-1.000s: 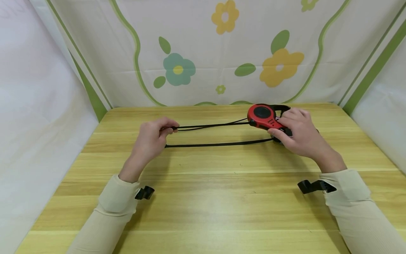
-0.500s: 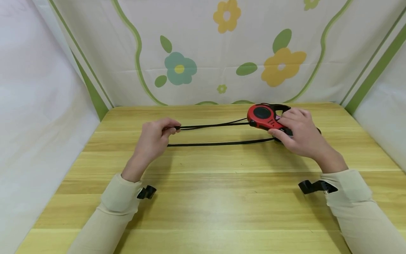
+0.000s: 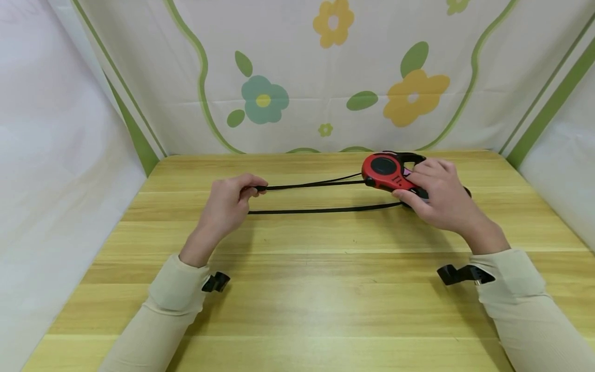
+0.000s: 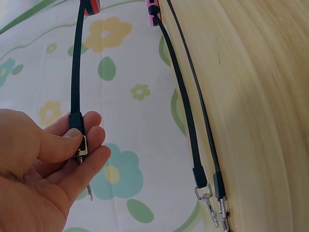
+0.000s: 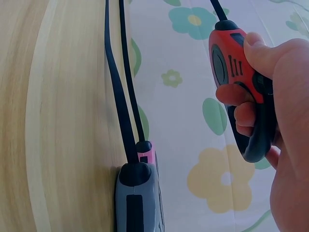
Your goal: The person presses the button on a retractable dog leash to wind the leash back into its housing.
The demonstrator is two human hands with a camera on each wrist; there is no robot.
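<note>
Two hands stretch a red leash near the back edge of the counter

The right hand (image 3: 439,199) wraps its grip around the red leash case (image 3: 386,170), thumb on top. The left hand (image 3: 228,201) pinches the metal clip (image 4: 81,149) at the end of the black strap (image 3: 316,183). It is best to keep the pinch tight and the strap straight, I think, so it does not snap back. Two more leashes, a gray case (image 5: 136,200) and a pink case (image 5: 146,152), lie flat on the wooden counter (image 3: 297,289).
</note>
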